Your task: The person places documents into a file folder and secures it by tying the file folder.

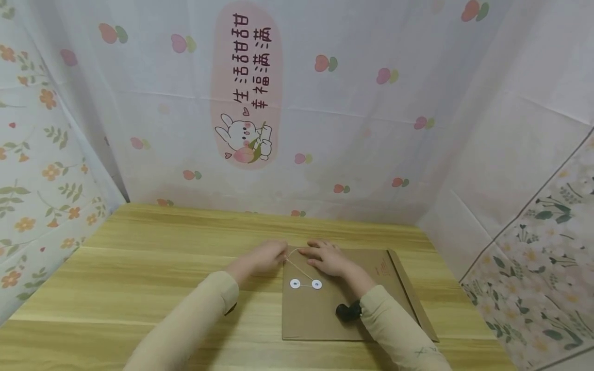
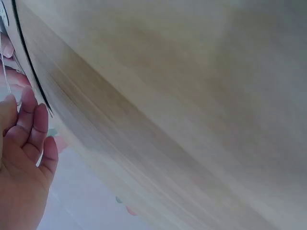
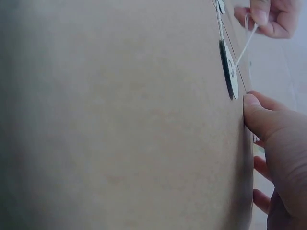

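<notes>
A brown kraft string-tie document envelope (image 1: 325, 314) lies on the table, with two white round buttons (image 1: 316, 284) near its left side. A thin white string (image 1: 301, 271) runs from the buttons to my left hand (image 1: 269, 256), which pinches it between thumb and fingertips just off the envelope's upper left corner. In the right wrist view the string (image 3: 245, 48) rises taut from the nearer button. My right hand (image 1: 330, 259) holds the envelope's far edge, its thumb (image 3: 259, 117) on the upper face and the other fingers partly hidden past the edge.
The wood-grain table (image 1: 139, 273) reaches widely to the left of the envelope. Printed cloth walls (image 1: 362, 134) stand behind and at both sides. A small black device (image 1: 348, 312) sits at the right wrist, over the envelope.
</notes>
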Demonstrator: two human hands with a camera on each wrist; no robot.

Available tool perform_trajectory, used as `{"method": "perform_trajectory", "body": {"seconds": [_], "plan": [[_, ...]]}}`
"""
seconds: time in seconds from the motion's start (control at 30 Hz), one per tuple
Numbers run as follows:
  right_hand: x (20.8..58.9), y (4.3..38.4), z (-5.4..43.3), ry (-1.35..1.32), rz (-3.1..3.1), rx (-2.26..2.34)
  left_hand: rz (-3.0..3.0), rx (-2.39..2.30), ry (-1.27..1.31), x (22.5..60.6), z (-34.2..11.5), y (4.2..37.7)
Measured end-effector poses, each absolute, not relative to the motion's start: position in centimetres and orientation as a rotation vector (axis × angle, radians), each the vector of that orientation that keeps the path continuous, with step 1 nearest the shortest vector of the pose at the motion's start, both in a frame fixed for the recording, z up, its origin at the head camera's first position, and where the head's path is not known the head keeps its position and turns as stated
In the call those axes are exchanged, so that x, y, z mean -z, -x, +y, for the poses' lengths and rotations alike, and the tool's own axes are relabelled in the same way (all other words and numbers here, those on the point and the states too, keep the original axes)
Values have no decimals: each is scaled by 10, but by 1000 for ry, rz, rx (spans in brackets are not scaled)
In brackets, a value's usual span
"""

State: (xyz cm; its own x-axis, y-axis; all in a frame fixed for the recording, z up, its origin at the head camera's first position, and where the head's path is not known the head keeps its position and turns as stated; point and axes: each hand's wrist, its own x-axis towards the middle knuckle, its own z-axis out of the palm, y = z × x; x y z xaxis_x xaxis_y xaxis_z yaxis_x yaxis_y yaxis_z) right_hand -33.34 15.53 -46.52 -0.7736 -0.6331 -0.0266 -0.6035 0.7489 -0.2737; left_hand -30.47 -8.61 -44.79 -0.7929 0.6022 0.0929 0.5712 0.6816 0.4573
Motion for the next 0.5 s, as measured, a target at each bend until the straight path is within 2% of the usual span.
{"method": "perform_trajectory", "body": {"seconds": [0.2, 0.5], "plan": [[465, 333, 156, 1017, 2829, 388, 2859, -483, -935, 447, -88, 298], [466, 333, 156, 1007, 2844, 368, 2955, 215, -1139, 445, -85, 282]]}}
